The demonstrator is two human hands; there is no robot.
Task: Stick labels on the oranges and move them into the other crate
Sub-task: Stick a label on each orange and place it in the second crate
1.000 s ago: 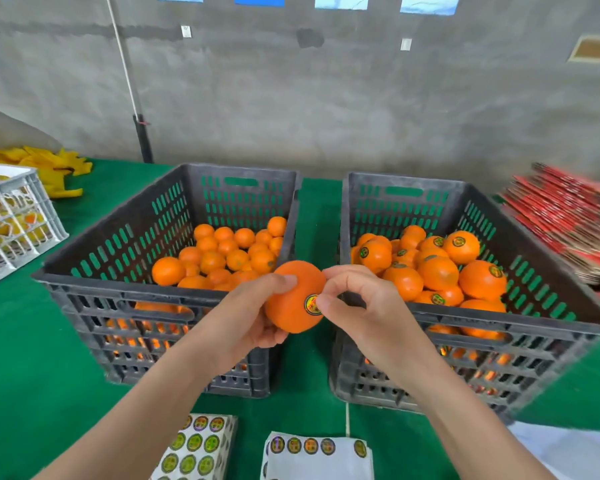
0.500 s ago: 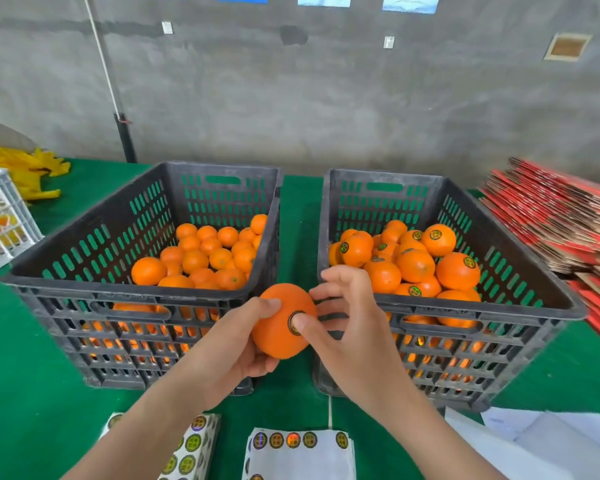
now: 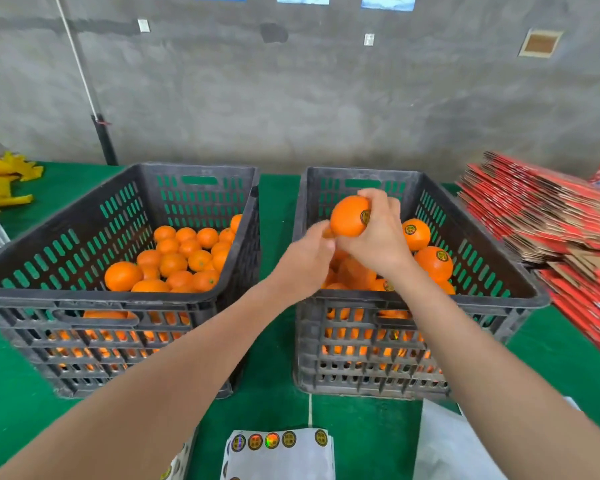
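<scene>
The right hand sits in the right-centre of the frame with its grip closed round a round orange fruit. Fingers curl over the top of the fruit and the palm cups its right side. The orange is held in the air above the back half of the dark grey slotted plastic crate on the right, clear of the fruit below. A small round dark-and-gold label is stuck on the side of the orange, just at the edge of the fingers.

The left hand reaches in from the lower left and meets the right hand just under the orange. It is blurred, so whether its grip touches the fruit or is simply slack cannot be told.

Beneath the hands the right crate holds a heap of labelled oranges. A matching dark grey crate, left of centre, holds smaller oranges with no visible labels. The two crates stand side by side, slightly apart, on a green-covered table.

At the bottom centre lies a white backing sheet with a row of round stickers. A stack of flattened red cardboard boxes fills the right edge of the frame, and a bundle of crumpled yellow material lies at the upper left.
</scene>
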